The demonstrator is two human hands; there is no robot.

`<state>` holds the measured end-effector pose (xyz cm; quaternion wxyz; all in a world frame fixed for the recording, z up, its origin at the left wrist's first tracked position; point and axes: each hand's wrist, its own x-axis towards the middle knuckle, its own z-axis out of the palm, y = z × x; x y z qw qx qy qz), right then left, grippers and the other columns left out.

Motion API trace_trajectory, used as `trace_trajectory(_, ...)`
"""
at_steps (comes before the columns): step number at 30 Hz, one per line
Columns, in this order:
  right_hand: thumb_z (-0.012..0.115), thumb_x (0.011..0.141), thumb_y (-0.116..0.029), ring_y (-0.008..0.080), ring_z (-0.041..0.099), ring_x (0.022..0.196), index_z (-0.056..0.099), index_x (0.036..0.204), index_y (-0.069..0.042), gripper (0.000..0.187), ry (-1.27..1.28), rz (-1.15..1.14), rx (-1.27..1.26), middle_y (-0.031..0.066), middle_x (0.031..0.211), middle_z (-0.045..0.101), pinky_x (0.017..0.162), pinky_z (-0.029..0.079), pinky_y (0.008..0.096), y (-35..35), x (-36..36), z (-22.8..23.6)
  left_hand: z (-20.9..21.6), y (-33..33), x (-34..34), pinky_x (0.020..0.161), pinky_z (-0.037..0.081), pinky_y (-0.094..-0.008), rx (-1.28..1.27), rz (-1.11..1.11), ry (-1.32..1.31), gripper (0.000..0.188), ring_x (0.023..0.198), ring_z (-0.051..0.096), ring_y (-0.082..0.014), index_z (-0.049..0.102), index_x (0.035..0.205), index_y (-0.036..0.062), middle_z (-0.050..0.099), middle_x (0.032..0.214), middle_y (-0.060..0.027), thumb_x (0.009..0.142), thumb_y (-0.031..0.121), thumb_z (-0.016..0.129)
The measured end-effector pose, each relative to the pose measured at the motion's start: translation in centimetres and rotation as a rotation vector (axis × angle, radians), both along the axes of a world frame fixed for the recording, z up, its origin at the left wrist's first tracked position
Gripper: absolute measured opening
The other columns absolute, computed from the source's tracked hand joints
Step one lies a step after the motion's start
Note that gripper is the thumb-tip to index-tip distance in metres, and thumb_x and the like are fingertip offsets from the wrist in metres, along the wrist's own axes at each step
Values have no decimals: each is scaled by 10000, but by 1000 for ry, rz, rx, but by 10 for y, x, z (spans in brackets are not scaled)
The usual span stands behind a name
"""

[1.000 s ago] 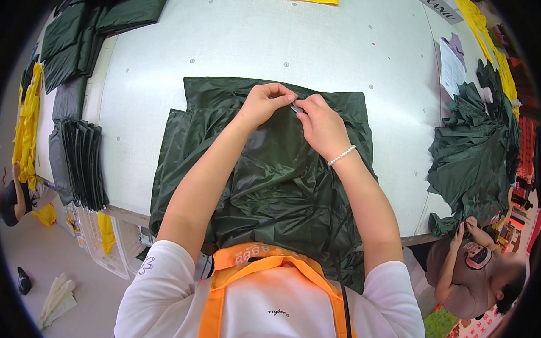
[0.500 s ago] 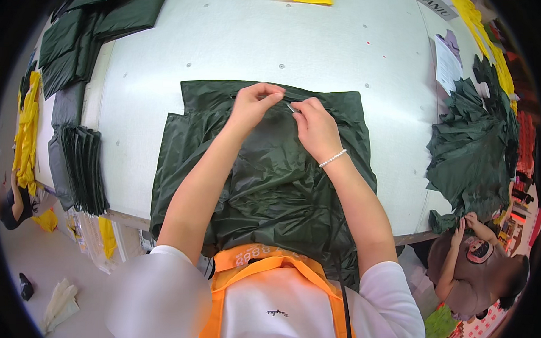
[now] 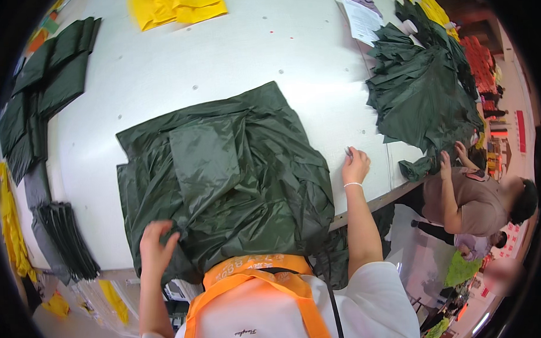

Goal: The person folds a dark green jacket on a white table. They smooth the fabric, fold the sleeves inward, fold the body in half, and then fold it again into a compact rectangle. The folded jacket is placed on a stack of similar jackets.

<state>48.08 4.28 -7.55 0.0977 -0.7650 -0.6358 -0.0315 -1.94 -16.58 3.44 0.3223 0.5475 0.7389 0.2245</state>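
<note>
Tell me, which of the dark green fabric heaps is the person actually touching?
The big crumpled one at the table's near edge: the left hand grips its lower corner. The heap at far right lies out of reach.

We cannot tell what small pale object right hand [image 3: 355,165] pinches; too small. Near edge of dark green garment [image 3: 223,182] hidden behind our orange apron [image 3: 256,274]. Left hand [image 3: 157,247] fingertips tucked under fabric. Yellow cloth [image 3: 175,6] cut off at top edge.
</note>
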Motion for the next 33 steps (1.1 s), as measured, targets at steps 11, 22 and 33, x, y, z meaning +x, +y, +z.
trace_trajectory(11,787,655,-301,335,182,1386,245,1444,-89,981,347,1126,-417,146,1501,213,1120,164,493,-78,-222,81,-76,55,56,729,483,-371,300,-259,173,354,847,564,-269,639,1099,79,548,924,-72,747,42,629)
trace_trajectory(22,727,689,-197,269,407,1248,554,1204,-130,547,219,1290,-344,63,1339,478,1051,293,461,-84,-213,18,-88,55,68,831,474,-371,147,-397,-22,338,993,559,-267,609,1156,60,558,1053,-90,836,163,566)
trace_trajectory(33,731,708,-209,343,624,827,602,942,-57,308,558,538,-659,165,870,660,707,492,400,-36,-257,12,-52,62,79,762,460,-364,526,-556,342,293,895,570,-260,650,954,90,585,1016,-59,687,193,715)
